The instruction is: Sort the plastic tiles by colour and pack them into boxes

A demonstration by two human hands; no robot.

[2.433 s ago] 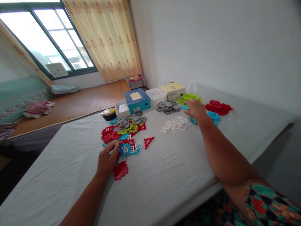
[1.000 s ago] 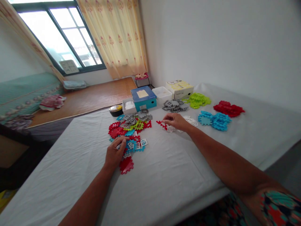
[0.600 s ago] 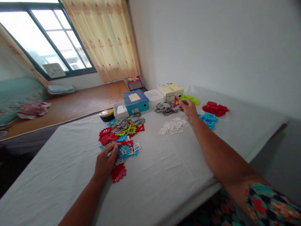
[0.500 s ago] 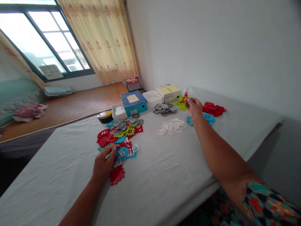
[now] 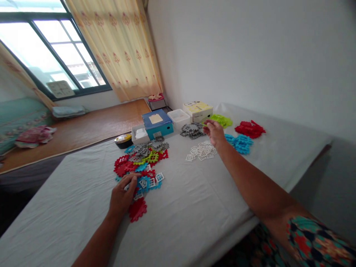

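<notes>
Red plastic triangle gone, right hand (image 5: 216, 134) looks empty, right of blue cardboard box (image 5: 163, 128); left hand (image 5: 121, 195) loosely touches multicoloured plastic pieces (image 5: 141, 167).

the left fingers (image 5: 130, 178) partly hide coloured pieces (image 5: 141, 167).

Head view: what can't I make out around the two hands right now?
In the head view:
- Pieces under the left hand: its fingers cover part of the mixed pile.
- Near side of the lime-green pile: behind the right hand.
- Count of white window-shaped pieces: they overlap.
- Small print on the yellow box: too small.
- Rest of the patterned sleeve: cut off by the frame edge.
</notes>
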